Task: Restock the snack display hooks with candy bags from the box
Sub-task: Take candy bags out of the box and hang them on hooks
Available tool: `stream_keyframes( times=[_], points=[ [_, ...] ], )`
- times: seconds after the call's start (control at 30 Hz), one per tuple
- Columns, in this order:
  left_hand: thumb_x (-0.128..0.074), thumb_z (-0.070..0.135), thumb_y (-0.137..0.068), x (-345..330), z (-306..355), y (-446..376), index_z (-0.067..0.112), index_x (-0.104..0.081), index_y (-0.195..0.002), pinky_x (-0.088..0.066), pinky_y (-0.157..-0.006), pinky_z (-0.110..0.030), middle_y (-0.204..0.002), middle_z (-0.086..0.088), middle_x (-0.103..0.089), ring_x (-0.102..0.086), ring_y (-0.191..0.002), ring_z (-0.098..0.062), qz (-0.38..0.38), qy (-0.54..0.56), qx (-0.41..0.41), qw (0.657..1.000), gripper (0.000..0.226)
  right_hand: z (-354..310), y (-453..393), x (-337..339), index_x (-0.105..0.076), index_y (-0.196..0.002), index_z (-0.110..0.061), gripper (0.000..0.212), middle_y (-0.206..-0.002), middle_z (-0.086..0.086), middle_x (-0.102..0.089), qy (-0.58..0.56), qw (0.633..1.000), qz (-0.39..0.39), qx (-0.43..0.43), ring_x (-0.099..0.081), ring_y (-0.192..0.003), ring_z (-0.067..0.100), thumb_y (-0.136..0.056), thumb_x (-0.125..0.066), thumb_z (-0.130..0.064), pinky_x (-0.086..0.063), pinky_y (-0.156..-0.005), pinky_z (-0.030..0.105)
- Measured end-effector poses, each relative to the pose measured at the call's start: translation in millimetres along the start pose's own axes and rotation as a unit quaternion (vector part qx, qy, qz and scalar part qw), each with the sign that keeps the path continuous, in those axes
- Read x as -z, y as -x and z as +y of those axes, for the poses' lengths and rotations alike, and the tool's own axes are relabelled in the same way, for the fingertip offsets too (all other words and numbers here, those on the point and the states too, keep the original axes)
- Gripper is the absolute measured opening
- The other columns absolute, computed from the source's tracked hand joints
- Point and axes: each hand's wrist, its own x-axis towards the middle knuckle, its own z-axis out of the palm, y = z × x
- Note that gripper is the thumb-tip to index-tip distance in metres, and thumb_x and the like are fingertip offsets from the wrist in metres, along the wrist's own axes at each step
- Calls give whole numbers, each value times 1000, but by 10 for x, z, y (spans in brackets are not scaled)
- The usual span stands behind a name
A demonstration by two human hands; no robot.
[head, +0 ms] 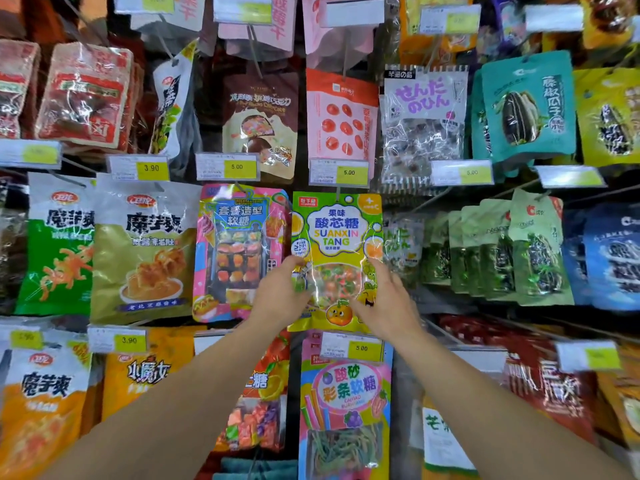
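**Both hands on a hanging candy bag**

The landmark is the green-and-yellow candy bag (pixel 337 251), lettered "SUANXIN TANG", which hangs upright from a hook (pixel 337 190) near the middle of the display. Directly above its top edge sits a price tag (pixel 339 172) reading 5.00. The left hand (pixel 282 296) meets the bag's lower left edge; its fingers (pixel 294 263) curl round that edge and grip it beside the clear window. The right hand (pixel 384 299) lies against the bag's lower right part, fingers (pixel 375 268) only slightly bent and spread over the front; whether they pinch the edge cannot be told. Just left of the bag, touching its side, hangs a pink bag (pixel 239 251) of sushi-shaped sweets. Just below the bag hangs a striped-candy bag (pixel 346 403) behind its own 5.00 tag. Right of the bag, green seed packs (pixel 498 251) hang in a row.
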Motion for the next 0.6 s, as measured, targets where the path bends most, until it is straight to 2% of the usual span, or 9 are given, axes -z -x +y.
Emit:
stream_keyframes(
  times=[0.1, 0.17, 0.27, 0.33, 0.47, 0.6],
  points=[
    [-67, 17, -87, 11, 11, 7, 25, -31, -150, -49, -78, -31, -143, -7, -52, -65, -99, -29, -66, -8, 13, 998, 73, -34, 10, -17, -8, -148, -41, 84, -139, 8, -41, 32, 999, -15, -26, -57, -115, 38, -86, -65, -48, -50, -90, 48],
    [-66, 19, -89, 37, -9, 22, 24, -23, -154, -48, -81, -31, -149, -6, -45, -62, -110, -31, -98, -11, 7, 995, 78, -83, 17, -23, -4, -150, -40, 87, -144, 9, -36, 46, 998, -27, -41, -57, -115, 38, -87, -63, -48, -49, -89, 46],
    [-68, 22, -89, 93, -46, 70, 21, -23, -154, -45, -98, -35, -156, -5, -35, -53, -125, -31, -116, 14, -4, 993, 80, -148, 78, 2, -2, -153, -37, 89, -159, 4, -14, 59, 996, -40, -58, -50, -125, 38, -88, -60, -50, -47, -94, 45],
    [-70, 25, -87, 166, -77, 127, 19, -27, -153, -38, -106, -34, -155, -6, -36, -44, -135, -30, -109, 35, -5, 993, 78, -204, 172, 22, -5, -154, -33, 87, -162, 0, 0, 73, 994, -37, -69, -36, -137, 39, -88, -59, -52, -40, -104, 48],
    [-68, 30, -89, 371, -118, 345, 15, -44, -143, -37, -97, -25, -142, -8, -52, -48, -130, -27, -84, 41, -38, 995, 61, -339, 492, 42, -13, -154, -26, 83, -162, 5, -2, 108, 992, -19, -68, -26, -141, 40, -89, -61, -47, -32, -109, 47],
    [-65, 29, -91, 537, -227, 618, 14, -41, -147, -39, -101, -30, -145, -8, -50, -49, -130, -26, -91, 56, -34, 994, 62, -528, 902, 26, -20, -153, -22, 78, -161, 7, -9, 131, 989, -10, -69, -30, -139, 37, -91, -61, -43, -33, -108, 44]
  ],
)
